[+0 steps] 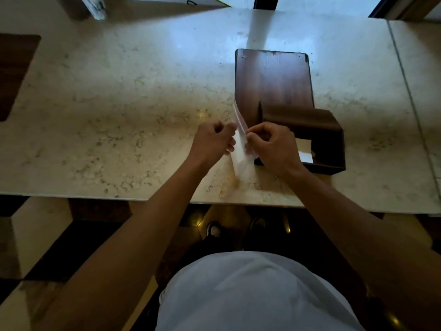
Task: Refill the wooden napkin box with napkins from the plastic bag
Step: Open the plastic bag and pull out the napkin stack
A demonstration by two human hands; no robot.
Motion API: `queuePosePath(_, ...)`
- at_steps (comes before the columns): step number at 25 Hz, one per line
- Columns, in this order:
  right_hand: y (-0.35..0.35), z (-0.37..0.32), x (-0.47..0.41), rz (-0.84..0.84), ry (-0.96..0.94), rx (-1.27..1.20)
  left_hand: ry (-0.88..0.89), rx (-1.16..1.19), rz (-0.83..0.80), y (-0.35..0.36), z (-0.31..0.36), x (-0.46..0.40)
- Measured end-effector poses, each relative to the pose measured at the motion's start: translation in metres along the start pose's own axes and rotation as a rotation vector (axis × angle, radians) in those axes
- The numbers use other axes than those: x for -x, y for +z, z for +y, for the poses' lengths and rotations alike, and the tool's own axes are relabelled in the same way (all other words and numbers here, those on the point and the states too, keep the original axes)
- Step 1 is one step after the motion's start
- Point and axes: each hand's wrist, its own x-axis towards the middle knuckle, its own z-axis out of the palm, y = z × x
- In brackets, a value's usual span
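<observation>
Person stands at a pale marble tabletop (119,96), both bare forearms reaching fwd over its near edge. Left hand (213,142) and right hand (274,146) meet near the middle, each pinched shut on the clear plastic bag (239,144) btwn them: left fingers curled on its left side, right thumb and fingers clamped on its right side near the top. Bag stands roughly upright, top edge tilted away from the person, bottom resting on or just above the tabletop; white napkins (241,161) show thru the plastic in the lower part, blurred.

Wooden napkin box (317,139) sits just right of the hands, dark brown, open side facing up w/ a few white napkins inside at the bottom. Right hand covers its near-left corner. The box's flat lid (273,84) lies on the tabletop directly behind it, touching or nearly touching the box; can't tell if hinged.

Far left, a dark brown panel (14,72) is partly in frame. Below the tabletop edge: checkered dark/light floor (47,247), two dark shoes, and the person's white shirt (257,295).
</observation>
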Motion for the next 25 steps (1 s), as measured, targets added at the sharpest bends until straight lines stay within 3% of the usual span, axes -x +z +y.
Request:
queuePosePath(3,-0.005,-0.001,-0.002,-0.061,0.014,-0.043,0.005,-0.035,-0.117,0.004,0.009,0.002)
queuePosePath(7,-0.014,0.0,-0.01,-0.247,0.181,-0.234,0.04,-0.148,-0.129,0.008,0.009,-0.004)
queuePosePath(13,-0.023,0.009,-0.022,-0.333,0.264,-0.313,0.025,-0.174,-0.192,0.007,0.008,-0.01)
queuePosePath(22,-0.028,0.027,-0.038,-0.649,0.463,-0.584,-0.036,-0.215,-0.392,-0.001,0.017,-0.017)
queuePosePath(25,-0.026,0.024,-0.039,-0.689,0.322,-0.356,-0.066,-0.301,-0.418,0.002,0.02,-0.019)
